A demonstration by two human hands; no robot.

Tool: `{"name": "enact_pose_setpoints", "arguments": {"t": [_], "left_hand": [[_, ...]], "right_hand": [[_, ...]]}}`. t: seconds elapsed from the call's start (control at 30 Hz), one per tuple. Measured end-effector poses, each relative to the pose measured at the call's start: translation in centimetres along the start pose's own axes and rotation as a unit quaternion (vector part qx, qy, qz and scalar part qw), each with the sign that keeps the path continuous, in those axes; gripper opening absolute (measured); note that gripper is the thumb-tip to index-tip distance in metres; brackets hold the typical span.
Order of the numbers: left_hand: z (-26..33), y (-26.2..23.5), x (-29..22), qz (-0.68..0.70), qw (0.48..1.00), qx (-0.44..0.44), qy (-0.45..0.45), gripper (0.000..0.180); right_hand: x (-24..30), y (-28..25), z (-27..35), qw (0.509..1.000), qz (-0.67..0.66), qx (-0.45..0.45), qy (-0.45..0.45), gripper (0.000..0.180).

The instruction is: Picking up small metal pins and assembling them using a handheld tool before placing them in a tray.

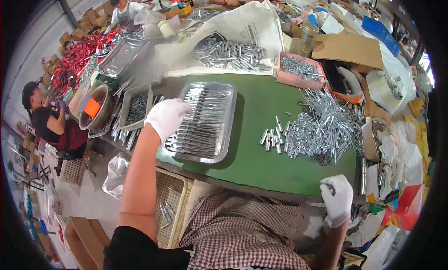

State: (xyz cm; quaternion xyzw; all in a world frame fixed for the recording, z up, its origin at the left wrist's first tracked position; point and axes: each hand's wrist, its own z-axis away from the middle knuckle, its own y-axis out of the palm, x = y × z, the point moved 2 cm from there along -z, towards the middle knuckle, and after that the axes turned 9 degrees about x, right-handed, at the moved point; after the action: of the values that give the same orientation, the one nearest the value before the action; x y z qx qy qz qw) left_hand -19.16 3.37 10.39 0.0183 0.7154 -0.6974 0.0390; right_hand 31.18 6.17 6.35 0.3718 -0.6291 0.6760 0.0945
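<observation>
My left hand [168, 118], in a white glove, reaches over the left side of a shiny metal tray [232, 99]. Its fingers are pressed together at the rods, and whatever they grip is hidden. Slim metal rods [200, 130] with thicker sleeve ends lie side by side in the tray in stacked rows. My right hand [337, 200], also gloved in white, hovers by the front edge of the green tabletop [261, 172]. Its fingers curl inward, and I cannot make out what is inside them. Nearest to it on the table is a heap of small metal nuts [303, 137] and long thin rods [331, 120].
Short metal sleeves [275, 138] lie left of the heap. A pink box [298, 70] of small parts stands behind, near more metal sleeves [228, 54] on a white sack [256, 27]. Left are a tub of small parts [136, 109] and a co-worker [49, 116].
</observation>
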Motion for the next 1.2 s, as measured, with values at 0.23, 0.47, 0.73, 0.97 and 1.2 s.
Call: {"name": "enact_pose_setpoints", "arguments": {"t": [0.23, 0.47, 0.73, 0.97, 1.2], "left_hand": [[2.1, 1.9, 1.6, 0.040, 0.999, -0.034, -0.001, 0.015], [2.9, 4.3, 3.7, 0.053, 0.996, -0.075, 0.019, 0.013], [1.9, 4.7, 4.1, 0.096, 0.993, -0.070, 0.013, 0.012], [1.9, 4.5, 3.8, 0.103, 0.993, -0.051, 0.004, 0.014], [2.0, 4.1, 4.1, 0.068, 0.997, -0.020, 0.009, 0.022]], "right_hand": [[4.4, 3.5, -1.4, 0.988, 0.006, 0.019, -0.155, 0.010], [17.4, 10.6, -7.6, 0.947, 0.043, 0.188, -0.257, 0.015], [23.1, 19.6, -16.5, 0.925, 0.168, 0.156, -0.304, 0.013], [23.7, 20.8, -18.0, 0.910, 0.237, 0.177, -0.291, 0.016], [24.9, 20.0, -16.8, 0.918, 0.221, 0.200, -0.264, 0.020]]}}
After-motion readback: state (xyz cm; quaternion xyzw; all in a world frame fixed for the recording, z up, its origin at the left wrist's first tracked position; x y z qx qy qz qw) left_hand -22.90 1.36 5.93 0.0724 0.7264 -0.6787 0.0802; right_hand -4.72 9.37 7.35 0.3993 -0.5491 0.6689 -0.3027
